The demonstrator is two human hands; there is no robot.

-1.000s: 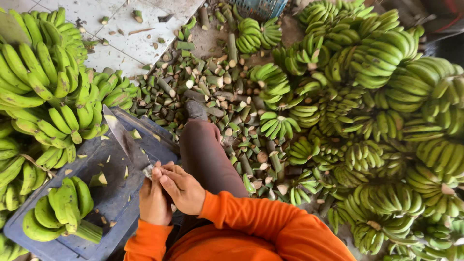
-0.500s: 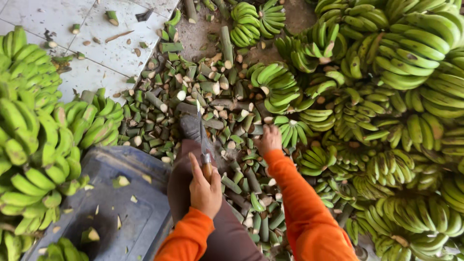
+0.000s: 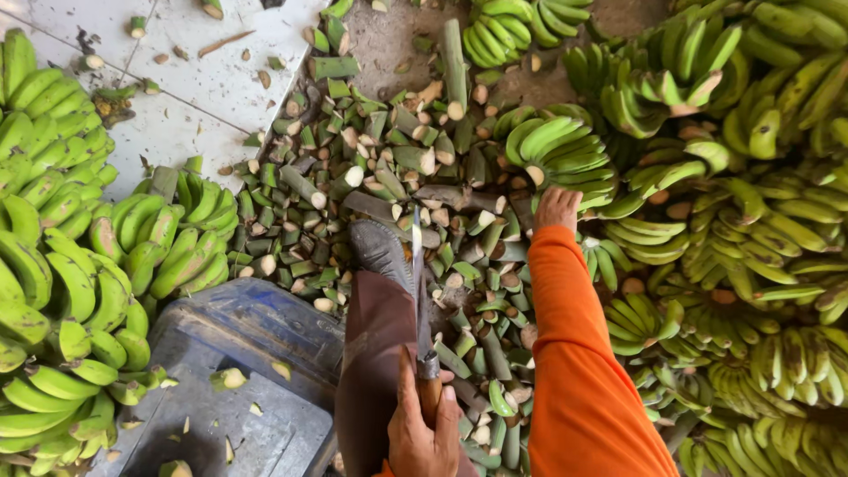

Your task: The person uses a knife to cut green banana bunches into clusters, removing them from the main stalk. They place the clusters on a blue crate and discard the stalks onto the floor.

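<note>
Nearest, at the bottom edge, the left hand (image 3: 424,433) is clenched round the wooden handle of one knife (image 3: 419,291), whose thin blade points straight away over the person's knee. One brown trouser leg (image 3: 375,353) runs up from there to a single grey shoe (image 3: 380,252) planted among the cuttings. To the left of the leg sits one blue-grey crate lid (image 3: 238,380), flat, with about six pale banana scraps lying on it.

The right arm, in an orange sleeve (image 3: 574,353), stretches forward and to the right. At its end the right hand (image 3: 556,208) rests, fingers down, on a bunch (image 3: 556,150) of green bananas lying just beyond it; whether the fingers have closed on it I cannot tell, since they are hidden under the hand.

Around shoe and blade lies a heap of cut stems (image 3: 389,150), too many to count. On the left, one large stack of green bananas (image 3: 62,265) touches the lid. On the right a far bigger pile (image 3: 751,221) fills the frame, well over a dozen bunches.

Farthest off, top left, is a patch of pale tiled floor (image 3: 194,79) with a few stray stem ends on it, and one more bunch (image 3: 512,26) lies at the top edge.
</note>
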